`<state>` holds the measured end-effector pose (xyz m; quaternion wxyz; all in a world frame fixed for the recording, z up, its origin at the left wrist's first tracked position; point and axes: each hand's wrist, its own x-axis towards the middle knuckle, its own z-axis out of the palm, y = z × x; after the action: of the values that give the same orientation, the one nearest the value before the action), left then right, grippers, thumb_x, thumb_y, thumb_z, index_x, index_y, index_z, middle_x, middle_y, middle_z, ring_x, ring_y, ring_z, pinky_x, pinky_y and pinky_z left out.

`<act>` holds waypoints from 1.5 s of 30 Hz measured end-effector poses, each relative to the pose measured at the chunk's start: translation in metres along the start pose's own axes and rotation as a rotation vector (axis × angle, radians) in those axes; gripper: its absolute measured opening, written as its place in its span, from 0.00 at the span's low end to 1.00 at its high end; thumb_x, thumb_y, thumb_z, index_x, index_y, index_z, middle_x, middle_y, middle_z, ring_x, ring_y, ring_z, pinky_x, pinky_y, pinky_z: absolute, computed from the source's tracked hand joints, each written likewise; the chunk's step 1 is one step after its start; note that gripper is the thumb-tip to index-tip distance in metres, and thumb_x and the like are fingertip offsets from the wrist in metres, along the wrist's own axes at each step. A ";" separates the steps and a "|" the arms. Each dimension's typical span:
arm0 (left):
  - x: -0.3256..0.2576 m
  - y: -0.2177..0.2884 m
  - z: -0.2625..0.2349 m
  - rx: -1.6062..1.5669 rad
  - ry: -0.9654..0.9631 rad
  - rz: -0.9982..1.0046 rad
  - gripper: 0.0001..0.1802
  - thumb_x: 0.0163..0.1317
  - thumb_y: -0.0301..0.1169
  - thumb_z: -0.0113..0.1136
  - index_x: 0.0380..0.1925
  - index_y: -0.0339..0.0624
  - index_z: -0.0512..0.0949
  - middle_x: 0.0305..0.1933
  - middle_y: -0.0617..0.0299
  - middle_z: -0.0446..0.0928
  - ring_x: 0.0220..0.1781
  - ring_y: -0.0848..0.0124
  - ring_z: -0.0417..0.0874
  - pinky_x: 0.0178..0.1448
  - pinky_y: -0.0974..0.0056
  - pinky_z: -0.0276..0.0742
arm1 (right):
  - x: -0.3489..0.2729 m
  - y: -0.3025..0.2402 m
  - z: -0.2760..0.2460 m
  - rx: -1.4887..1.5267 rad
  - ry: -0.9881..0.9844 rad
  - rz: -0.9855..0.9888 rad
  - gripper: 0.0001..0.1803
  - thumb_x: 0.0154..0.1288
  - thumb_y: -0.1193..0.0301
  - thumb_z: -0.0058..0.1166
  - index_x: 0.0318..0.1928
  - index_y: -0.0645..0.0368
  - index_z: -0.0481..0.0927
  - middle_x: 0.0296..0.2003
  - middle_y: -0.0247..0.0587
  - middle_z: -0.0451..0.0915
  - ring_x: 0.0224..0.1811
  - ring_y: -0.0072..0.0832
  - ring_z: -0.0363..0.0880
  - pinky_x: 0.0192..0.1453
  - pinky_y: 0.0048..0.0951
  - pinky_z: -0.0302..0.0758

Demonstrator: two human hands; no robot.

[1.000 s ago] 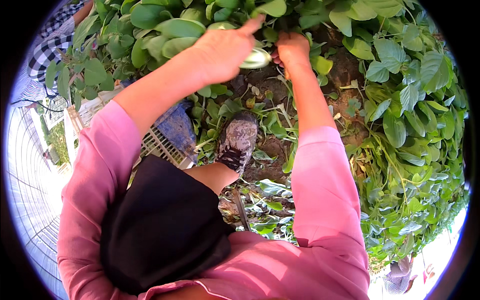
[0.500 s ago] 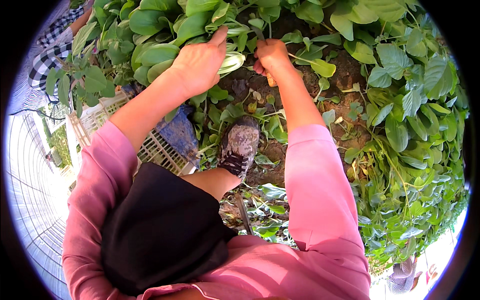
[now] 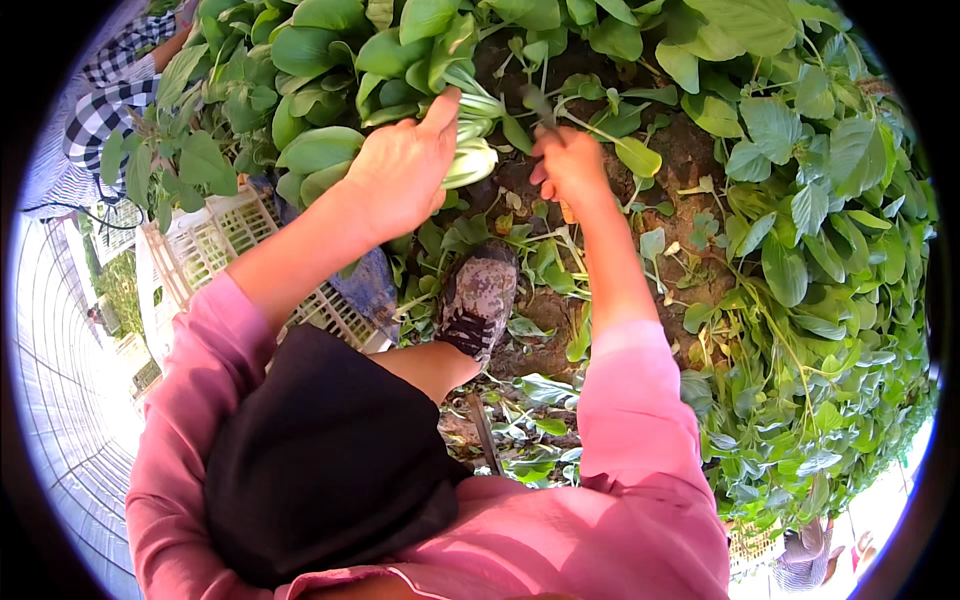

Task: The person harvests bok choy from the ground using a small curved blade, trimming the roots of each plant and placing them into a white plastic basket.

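A bunch of leafy greens with pale, thick stems, like bok choy [image 3: 472,165], is gripped in my left hand [image 3: 402,168] at the upper middle. Its green leaves spread to the far left, and the white stem bases point right. My right hand [image 3: 572,168] is closed round a knife [image 3: 540,104], whose orange handle end shows below my fist. The blade is blurred and points away from me, a small gap right of the stems. My left fingertips are partly hidden by the greens.
Beside my camouflage shoe [image 3: 480,290] is brown soil [image 3: 535,345] strewn with cut leaves. A pale plastic crate [image 3: 235,235] with blue sheeting [image 3: 370,285] stands at left. Dense leafy plants [image 3: 800,260] fill the right. A person in a checked sleeve [image 3: 110,115] is at far left.
My right hand has drawn back toward me and slightly right with the knife, away from the stems. My left hand has shifted a little nearer with the greens, and more of their stems now shows.
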<state>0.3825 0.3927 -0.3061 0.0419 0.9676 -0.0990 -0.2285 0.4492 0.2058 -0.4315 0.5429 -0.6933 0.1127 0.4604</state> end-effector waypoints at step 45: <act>0.108 0.247 -0.024 0.044 -0.114 0.935 0.18 0.38 0.20 0.64 0.33 0.28 0.73 0.52 0.41 0.70 0.32 0.53 0.82 0.36 0.55 0.81 | -0.121 0.122 -0.214 0.656 0.649 0.122 0.17 0.69 0.61 0.42 0.35 0.60 0.79 0.23 0.44 0.84 0.13 0.26 0.69 0.18 0.29 0.67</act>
<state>0.4451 0.1296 -0.2998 0.1144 0.8058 -0.5311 -0.2358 0.4127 -0.0666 -0.4216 0.6421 -0.5852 0.4571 0.1907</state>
